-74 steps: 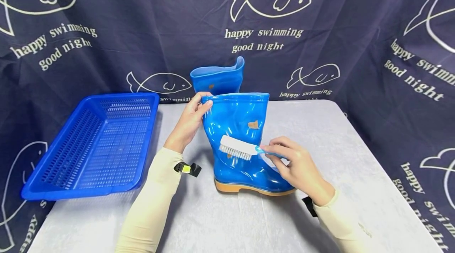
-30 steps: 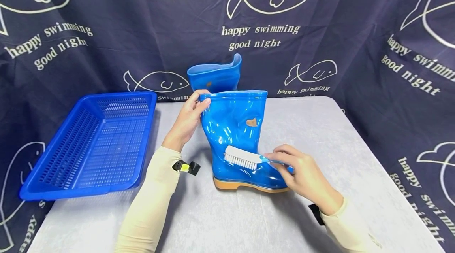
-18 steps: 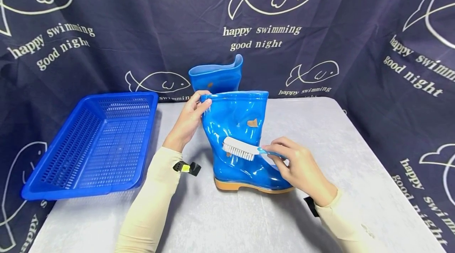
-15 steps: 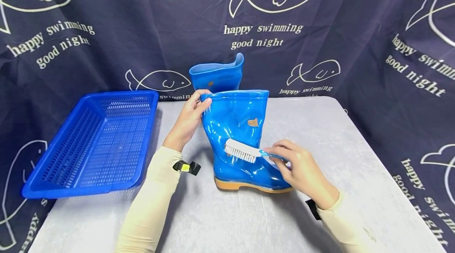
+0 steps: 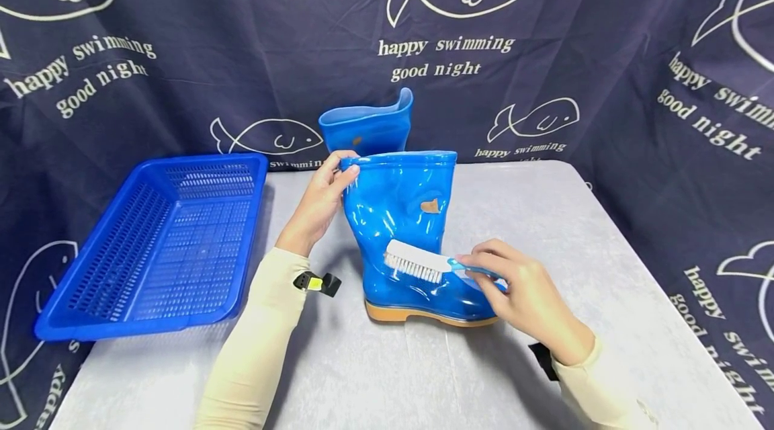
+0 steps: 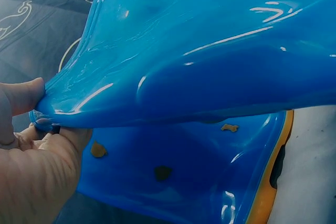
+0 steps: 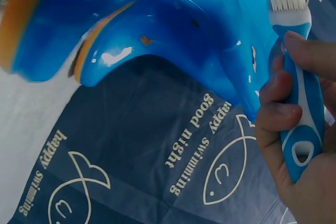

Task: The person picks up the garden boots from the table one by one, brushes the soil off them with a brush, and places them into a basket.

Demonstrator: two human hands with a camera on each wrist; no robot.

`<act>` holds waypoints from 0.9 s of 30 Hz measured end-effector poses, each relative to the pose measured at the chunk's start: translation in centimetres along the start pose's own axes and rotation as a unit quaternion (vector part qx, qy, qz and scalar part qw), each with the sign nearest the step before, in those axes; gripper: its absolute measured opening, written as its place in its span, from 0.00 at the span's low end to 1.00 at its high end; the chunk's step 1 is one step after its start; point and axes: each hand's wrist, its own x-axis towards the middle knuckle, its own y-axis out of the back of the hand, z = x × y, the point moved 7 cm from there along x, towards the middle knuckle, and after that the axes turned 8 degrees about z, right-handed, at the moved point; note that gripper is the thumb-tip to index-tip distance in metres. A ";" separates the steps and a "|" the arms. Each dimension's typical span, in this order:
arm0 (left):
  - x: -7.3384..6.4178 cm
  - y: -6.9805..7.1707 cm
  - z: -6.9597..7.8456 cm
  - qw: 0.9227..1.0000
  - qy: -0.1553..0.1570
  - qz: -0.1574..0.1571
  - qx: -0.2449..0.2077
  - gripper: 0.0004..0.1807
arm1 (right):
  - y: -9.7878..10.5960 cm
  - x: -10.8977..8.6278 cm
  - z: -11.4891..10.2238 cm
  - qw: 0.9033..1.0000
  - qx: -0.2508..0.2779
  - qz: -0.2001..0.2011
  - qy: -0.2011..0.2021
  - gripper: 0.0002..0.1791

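Observation:
A shiny blue rain boot (image 5: pixel 399 208) with a tan sole stands on the table, toe to the right. Its shaft bears a brown patch (image 5: pixel 430 205). My left hand (image 5: pixel 317 205) pinches the boot's top rim at the back, thumb outside, as the left wrist view also shows. In my right hand (image 5: pixel 526 289) is a scrub brush (image 5: pixel 417 259) with a white head and blue handle, gripped by the handle. The brush head lies over the boot's ankle, bristles downward, and covers part of it. Whether the bristles touch the boot I cannot tell.
Behind stands a second blue boot (image 5: pixel 369 127), mostly hidden by the first; brown bits (image 6: pixel 98 149) show on it. A blue plastic basket (image 5: pixel 242 269) is at the left of the grey-white table (image 5: pixel 387 383). A dark fish-print cloth (image 5: pixel 290 27) hangs around the table.
The brush in my right hand has shifted up and down over the boot's ankle, and is now a little lower and farther right than half a second ago. My left hand keeps holding the rim.

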 end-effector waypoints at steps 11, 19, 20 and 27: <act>-0.4 0.6 0.0 1.000 -0.002 0.007 -0.005 0.11 | -2.0 0.6 0.0 1.000 0.002 -0.021 0.005 0.19; -0.2 0.7 -0.1 1.000 0.007 0.012 -0.001 0.11 | -2.5 -0.3 -0.2 0.999 0.009 -0.051 0.013 0.18; -0.1 0.6 -0.1 1.000 0.008 0.012 -0.001 0.11 | -2.3 -0.2 -0.2 0.999 0.008 -0.041 0.014 0.19; 0.2 0.4 0.0 1.000 0.009 0.007 0.002 0.10 | -1.8 1.0 0.3 1.000 -0.010 0.007 0.009 0.19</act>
